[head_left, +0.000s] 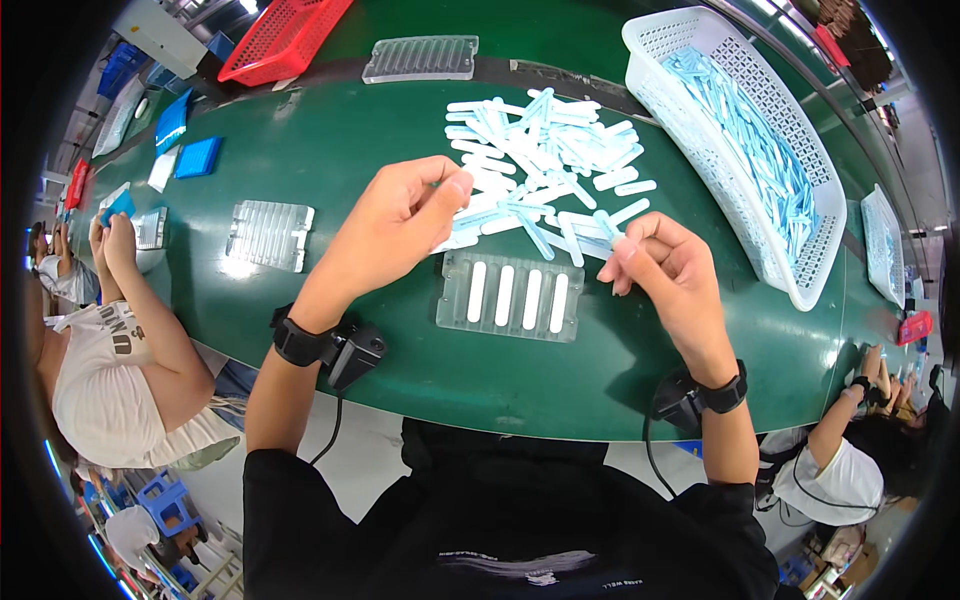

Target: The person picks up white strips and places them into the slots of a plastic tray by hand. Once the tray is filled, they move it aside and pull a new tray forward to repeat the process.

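Observation:
My left hand (400,225) hovers above the green belt (330,170), its fingertips pinching a white stick at the near edge of a loose pile of white and pale blue plastic sticks (545,150). My right hand (665,265) pinches a pale blue stick (607,225) at the pile's right side. Between both hands lies a clear slotted tray (510,295) with several white sticks lying in its slots.
A white basket (735,150) full of blue sticks stands at the right. Empty clear trays (270,233) (421,58) lie to the left and at the back. A red basket (285,38) sits at the back left. Other people sit at both sides.

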A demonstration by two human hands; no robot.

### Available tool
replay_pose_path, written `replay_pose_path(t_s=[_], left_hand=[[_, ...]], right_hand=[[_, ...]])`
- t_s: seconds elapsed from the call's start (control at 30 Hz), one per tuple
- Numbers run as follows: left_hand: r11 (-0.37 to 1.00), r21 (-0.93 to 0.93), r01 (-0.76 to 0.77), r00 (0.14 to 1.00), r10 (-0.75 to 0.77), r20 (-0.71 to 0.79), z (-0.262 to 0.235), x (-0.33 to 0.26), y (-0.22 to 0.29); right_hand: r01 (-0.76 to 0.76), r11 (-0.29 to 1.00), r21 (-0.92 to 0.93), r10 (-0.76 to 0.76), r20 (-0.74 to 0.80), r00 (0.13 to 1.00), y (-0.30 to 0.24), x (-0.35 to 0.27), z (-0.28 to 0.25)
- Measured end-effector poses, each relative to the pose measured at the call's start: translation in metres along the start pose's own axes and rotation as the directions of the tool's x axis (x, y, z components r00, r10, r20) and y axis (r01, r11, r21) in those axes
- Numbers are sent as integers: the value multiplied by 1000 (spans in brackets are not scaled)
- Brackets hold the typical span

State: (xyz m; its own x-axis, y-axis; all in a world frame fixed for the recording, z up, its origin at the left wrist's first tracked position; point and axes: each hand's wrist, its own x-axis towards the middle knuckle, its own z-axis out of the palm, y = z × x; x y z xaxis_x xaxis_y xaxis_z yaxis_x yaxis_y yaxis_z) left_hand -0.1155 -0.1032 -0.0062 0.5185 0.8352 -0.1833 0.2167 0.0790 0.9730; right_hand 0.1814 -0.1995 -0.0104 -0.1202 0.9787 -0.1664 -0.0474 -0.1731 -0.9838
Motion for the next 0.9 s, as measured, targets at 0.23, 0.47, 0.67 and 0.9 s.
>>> replay_pose_path(t_s=[0.23, 0.47, 0.67, 0.9], left_hand=[[989, 142, -44, 999, 47, -18, 0, -22, 3], [944, 329, -6, 990, -40, 133, -4, -41, -2], [703, 637, -317, 925, 378, 43, 16, -40, -16], [197, 874, -444, 842, 424, 333, 20, -78, -10]], right_hand=[[333, 682, -651, -411, 35, 911, -8, -7, 23], [597, 99, -796, -530, 466, 709, -4, -12, 28], [579, 197, -791, -378, 484, 789, -11, -17, 30], [613, 95, -784, -284, 569, 772, -15, -28, 30]])
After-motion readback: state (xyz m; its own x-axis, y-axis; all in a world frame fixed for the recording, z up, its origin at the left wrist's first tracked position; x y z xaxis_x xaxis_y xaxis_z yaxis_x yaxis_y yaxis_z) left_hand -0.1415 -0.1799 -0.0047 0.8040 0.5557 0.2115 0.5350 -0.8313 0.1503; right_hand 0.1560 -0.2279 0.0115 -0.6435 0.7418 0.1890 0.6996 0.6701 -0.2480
